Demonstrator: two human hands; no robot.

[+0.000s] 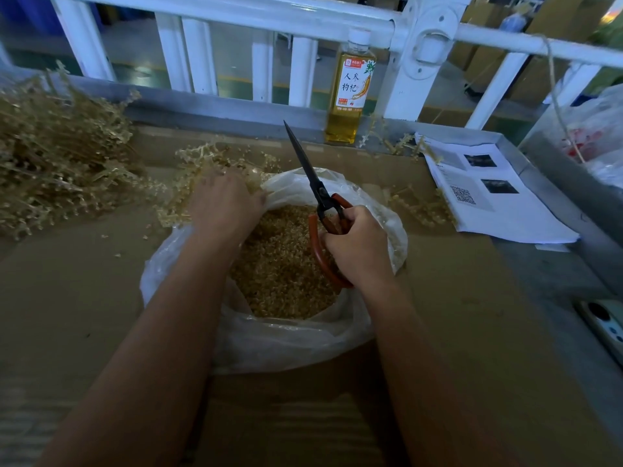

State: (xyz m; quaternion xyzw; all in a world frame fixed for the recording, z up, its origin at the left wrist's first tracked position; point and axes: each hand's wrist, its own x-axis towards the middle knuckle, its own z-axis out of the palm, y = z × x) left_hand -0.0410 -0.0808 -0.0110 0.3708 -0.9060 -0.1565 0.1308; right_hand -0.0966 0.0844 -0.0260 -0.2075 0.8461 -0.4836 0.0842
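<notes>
A clear plastic bag [296,342] lies open on the cardboard, filled with small tan cut pieces [279,274]. My right hand [357,246] grips the red handles of black-bladed scissors [308,163] above the bag, blades closed and pointing up and away. My left hand [224,200] reaches past the bag's far left rim onto a loose cluster of beige plastic sprigs [202,160]; its fingers are blurred, and whether they hold a sprig is unclear.
A big heap of beige sprigs [57,153] fills the left side. A bottle of yellow drink [349,92] stands by the white railing [303,15]. Printed sheets [488,193] lie at right, with a phone [606,325] at the right edge and a plastic bag [603,136] behind.
</notes>
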